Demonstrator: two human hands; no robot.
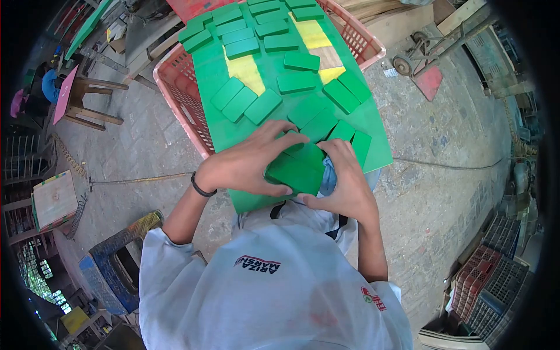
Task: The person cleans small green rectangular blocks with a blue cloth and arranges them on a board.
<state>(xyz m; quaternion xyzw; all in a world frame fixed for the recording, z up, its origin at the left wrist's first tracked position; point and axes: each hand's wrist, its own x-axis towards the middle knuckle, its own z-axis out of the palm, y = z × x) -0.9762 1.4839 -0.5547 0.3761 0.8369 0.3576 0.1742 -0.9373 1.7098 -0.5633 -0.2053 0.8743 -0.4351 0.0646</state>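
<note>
Both hands, left hand (248, 163) and right hand (344, 184), clamp fingers on a smooth flat green block (294, 173).

blocks (263, 106) on board (373, 125), apparently over crate (185, 96)

from my end the left hand (248, 166) and right hand (344, 186) cover most of the green block (294, 175) they're gripping, the blue cloth (328, 181) barely peeks out between them, and the pink crate (181, 93) is mostly buried under the green board (373, 125).
</note>
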